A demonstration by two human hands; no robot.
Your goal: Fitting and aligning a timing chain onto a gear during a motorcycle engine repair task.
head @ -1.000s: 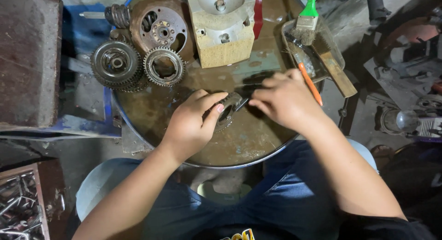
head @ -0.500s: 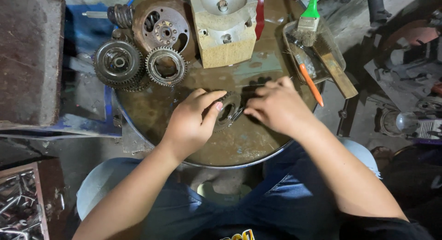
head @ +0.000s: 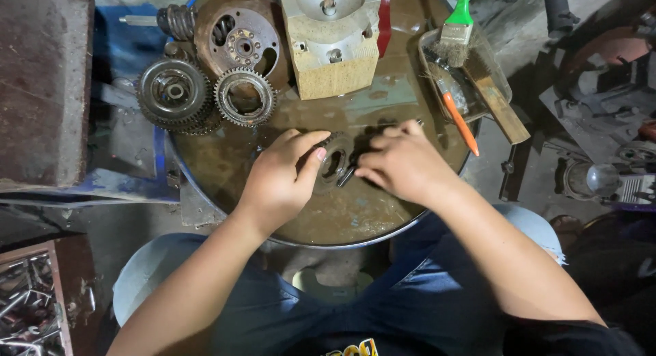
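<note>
I see my left hand (head: pixel 283 185) pinching a dark, greasy metal ring gear (head: pixel 335 163) upright between thumb and fingers, my right hand (head: pixel 403 166) curled against its far side; fitting looks underway, unfinished, two loose steel gears (head: pixel 205 96) untouched beyond my left fingertips.

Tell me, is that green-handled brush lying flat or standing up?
Lying flat. The brush rests across the clear tray at the round table's far right edge, green handle pointing away from the person, bristles toward the tray's middle.
</note>
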